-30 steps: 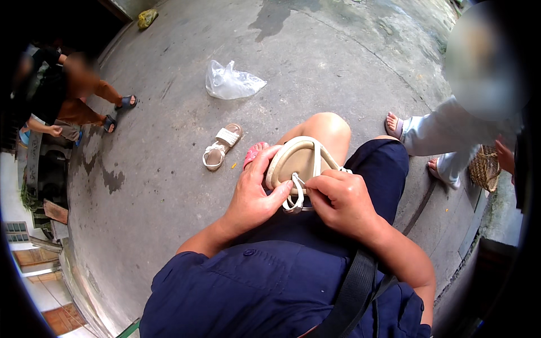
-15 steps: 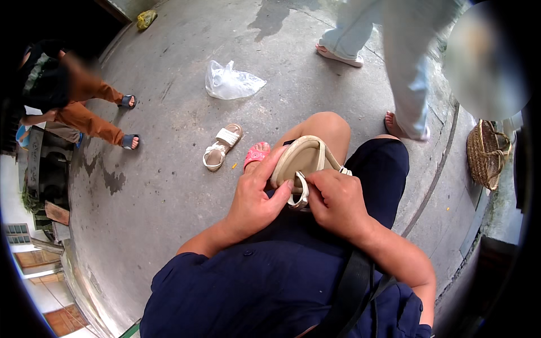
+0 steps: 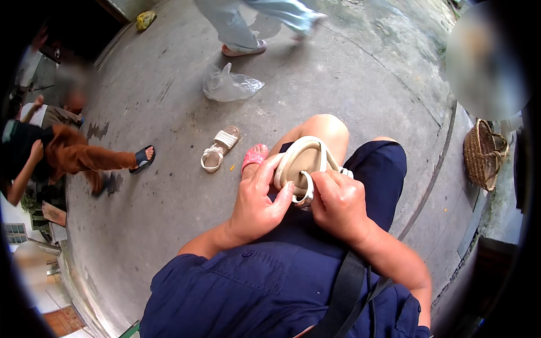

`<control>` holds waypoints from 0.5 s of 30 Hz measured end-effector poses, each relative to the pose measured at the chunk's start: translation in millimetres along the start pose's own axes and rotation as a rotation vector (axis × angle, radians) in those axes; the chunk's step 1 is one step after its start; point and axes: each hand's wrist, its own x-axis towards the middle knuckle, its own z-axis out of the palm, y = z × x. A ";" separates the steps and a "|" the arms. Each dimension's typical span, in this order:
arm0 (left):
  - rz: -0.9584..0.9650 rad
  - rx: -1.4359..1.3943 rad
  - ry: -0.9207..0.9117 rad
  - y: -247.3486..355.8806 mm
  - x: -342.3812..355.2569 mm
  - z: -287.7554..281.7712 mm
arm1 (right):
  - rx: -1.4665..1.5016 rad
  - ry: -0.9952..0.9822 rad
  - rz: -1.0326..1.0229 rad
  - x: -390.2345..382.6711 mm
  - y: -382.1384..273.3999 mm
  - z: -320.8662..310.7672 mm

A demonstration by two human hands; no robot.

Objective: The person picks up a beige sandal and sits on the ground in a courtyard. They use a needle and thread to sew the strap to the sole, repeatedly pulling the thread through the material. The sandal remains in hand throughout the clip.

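Observation:
Over my lap I hold a cream sandal (image 3: 294,161) with a tan insole and pale straps. My left hand (image 3: 256,194) grips its left edge, the thumb lying by the loose strap and the fingers going behind the sole. On the other side my right hand (image 3: 341,200) is closed, its thumb and forefinger pinching the narrow ankle strap where it loops towards me. The fingertips of both hands are partly hidden. On the concrete ahead to the left lies a white sandal (image 3: 221,147) with a woven band and a bow-like strap.
A clear plastic bag (image 3: 231,84) lies on the concrete ahead, and a woven basket (image 3: 483,155) stands at the right. One person in light trousers (image 3: 234,28) walks past at the top. Another in brown trousers (image 3: 84,149) is at the left. A yellow bag (image 3: 145,20) sits far back.
The person in light trousers has walked from the upper right to the left, behind the plastic bag. The person in brown trousers has shifted at the left. My hands keep nearly the same hold.

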 end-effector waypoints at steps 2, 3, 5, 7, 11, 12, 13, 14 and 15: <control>0.052 0.031 0.028 1.0 1.6 3.6 | 0.034 -0.003 -0.004 1.5 -1.6 -0.1; 0.066 0.028 0.037 0.9 3.0 4.5 | 0.053 -0.002 -0.008 2.8 -2.2 0.1; 0.076 0.001 0.044 -1.3 3.7 7.3 | 0.158 0.019 0.019 0.3 1.1 2.0; 0.098 0.010 0.037 -1.4 7.4 7.0 | 0.211 0.002 0.035 -0.7 2.4 1.9; 0.022 -0.027 0.007 1.6 14.3 3.6 | 0.187 -0.101 0.068 -0.4 2.1 -4.5; -0.037 -0.078 -0.002 1.6 14.5 3.4 | 0.174 -0.124 0.083 -0.5 3.0 -6.3; -0.008 -0.040 -0.007 1.5 14.5 3.1 | 0.179 -0.107 0.079 -1.0 3.5 -7.6; 0.021 -0.001 -0.012 1.3 14.5 2.7 | 0.185 -0.089 0.076 -1.6 3.9 -8.7; 0.049 0.039 -0.017 0.7 13.8 2.0 | 0.192 -0.072 0.073 -2.6 4.1 -9.0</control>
